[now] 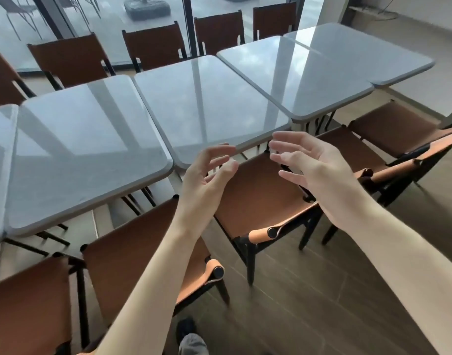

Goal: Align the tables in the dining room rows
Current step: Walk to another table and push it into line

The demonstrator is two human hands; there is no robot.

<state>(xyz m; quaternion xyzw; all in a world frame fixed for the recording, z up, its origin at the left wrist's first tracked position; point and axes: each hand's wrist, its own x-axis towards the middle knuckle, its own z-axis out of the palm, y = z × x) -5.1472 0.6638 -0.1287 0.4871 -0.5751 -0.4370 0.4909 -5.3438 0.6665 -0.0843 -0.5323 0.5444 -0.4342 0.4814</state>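
Left hand (207, 172), right hand (311, 165): both empty, fingers loosely spread, raised over a chair (260, 196) just short of the middle table (207, 106). Tables: abutting row, near edges staggered. Advice: grip the near edge two-handed, slide evenly. Table legs mostly hidden; end tables cut off.

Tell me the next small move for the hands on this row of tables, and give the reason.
Probably close both hands on the near edge of the middle table. The left hand and right hand hover open just short of it, holding nothing, and its near edge sits offset from its neighbours'.
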